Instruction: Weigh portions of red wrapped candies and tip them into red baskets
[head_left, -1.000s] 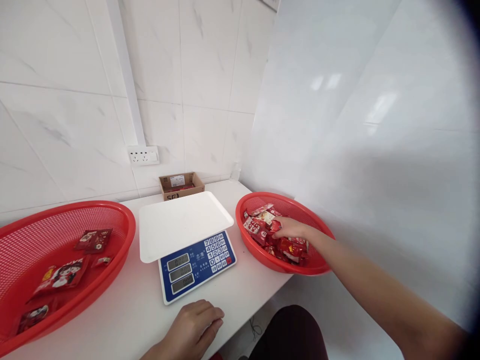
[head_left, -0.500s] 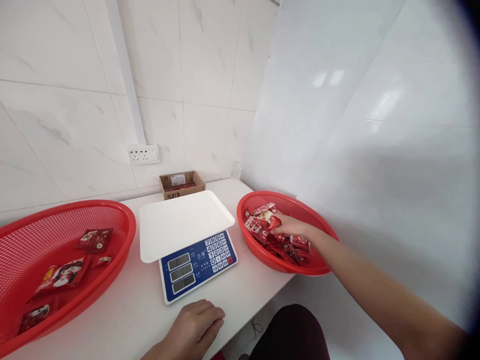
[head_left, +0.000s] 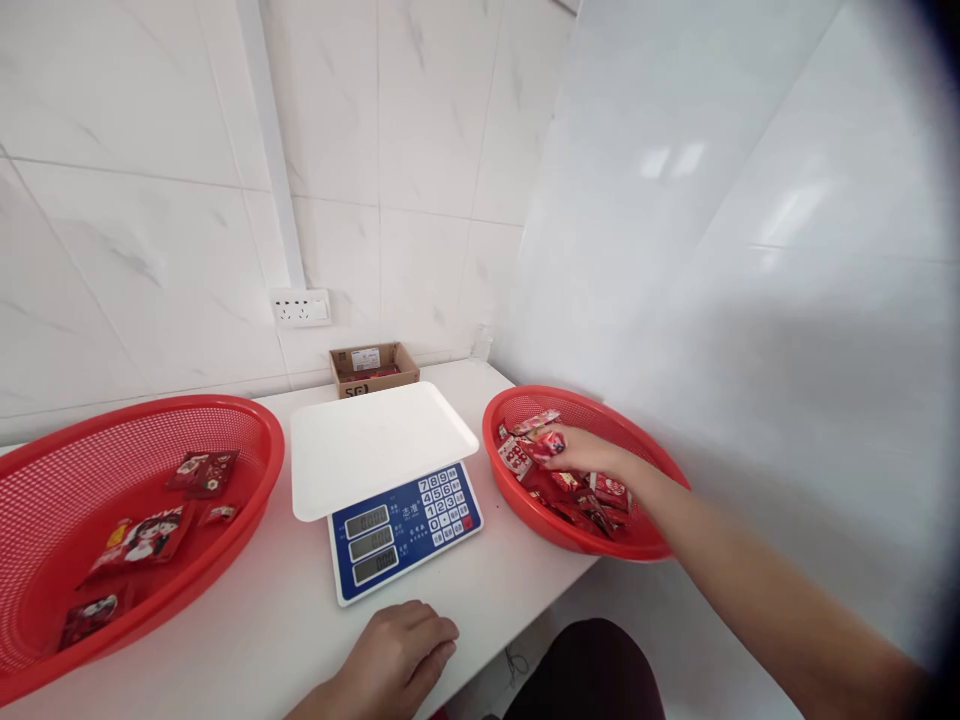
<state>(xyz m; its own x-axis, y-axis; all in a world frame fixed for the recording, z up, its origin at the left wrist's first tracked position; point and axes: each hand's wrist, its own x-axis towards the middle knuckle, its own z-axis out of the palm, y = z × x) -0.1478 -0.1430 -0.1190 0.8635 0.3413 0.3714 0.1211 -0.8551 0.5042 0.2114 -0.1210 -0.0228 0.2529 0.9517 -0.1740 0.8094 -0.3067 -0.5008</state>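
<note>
My right hand [head_left: 581, 450] reaches into the right red basket [head_left: 517, 497], its fingers closed around a small red snack packet [head_left: 553, 443]. Under and beside it lie several more red and white packets [head_left: 609, 490]. My left hand [head_left: 401, 645] rests on the white table by its front edge, fingers curled together with nothing seen in them. Just beyond it stands a blue and white digital scale [head_left: 409, 530] with a bare white weighing tray [head_left: 382, 445]; its displays appear to read zero.
At the left is a larger red basket [head_left: 271, 440] holding several red packets [head_left: 154, 535]. Behind the scale, a small open cardboard box [head_left: 375, 368] sits near the tiled wall. A clear plastic item [head_left: 481, 342] stands in the back corner. A wall socket [head_left: 301, 307] is above the table.
The whole view has shifted slightly, moving things to the right. My right hand has lifted a packet a little within the basket. My left hand stays resting on the table.
</note>
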